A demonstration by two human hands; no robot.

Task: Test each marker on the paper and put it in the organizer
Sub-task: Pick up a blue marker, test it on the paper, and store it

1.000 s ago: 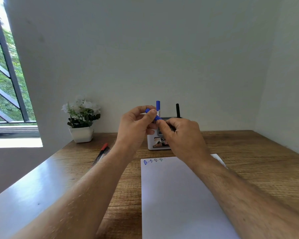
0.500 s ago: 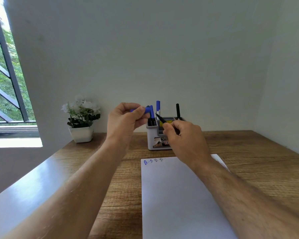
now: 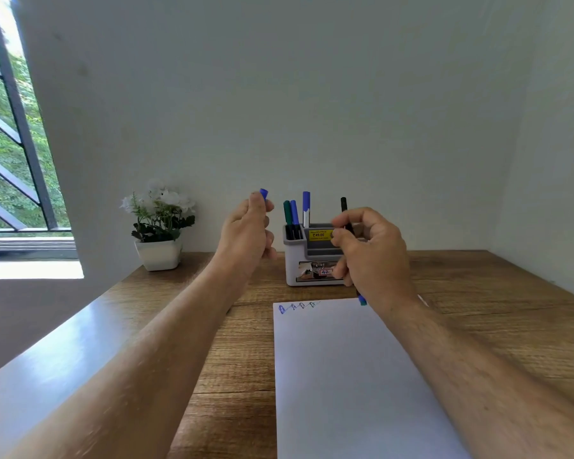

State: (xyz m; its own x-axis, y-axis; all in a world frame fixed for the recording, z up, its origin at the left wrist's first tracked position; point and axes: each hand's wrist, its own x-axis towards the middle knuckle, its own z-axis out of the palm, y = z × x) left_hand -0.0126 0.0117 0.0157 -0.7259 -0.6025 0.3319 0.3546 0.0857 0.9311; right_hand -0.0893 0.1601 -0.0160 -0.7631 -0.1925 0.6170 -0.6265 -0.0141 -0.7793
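My left hand [image 3: 246, 236] is raised left of the organizer and pinches a blue marker cap [image 3: 263, 193] at its fingertips. To the right, in front of the organizer, my right hand [image 3: 371, 256] grips the uncapped marker. Only the marker's blue end [image 3: 362, 300] shows, poking out below the palm just above the paper's top edge. The white and grey organizer [image 3: 292, 270] stands at the back. It holds a green marker [image 3: 287, 212], two blue markers [image 3: 306, 203] and a black marker [image 3: 343, 205]. The white paper [image 3: 345, 376] carries several small scribbles [image 3: 299, 306] at its top left.
A white pot of white flowers [image 3: 158, 253] stands at the back left of the wooden table [image 3: 478, 309]. Walls close the table in behind and on the right. A window is at the far left.
My hands pulled apart and the cap came off the marker. The left hand carried the cap left and up, and the right hand took the marker right and down toward the paper.
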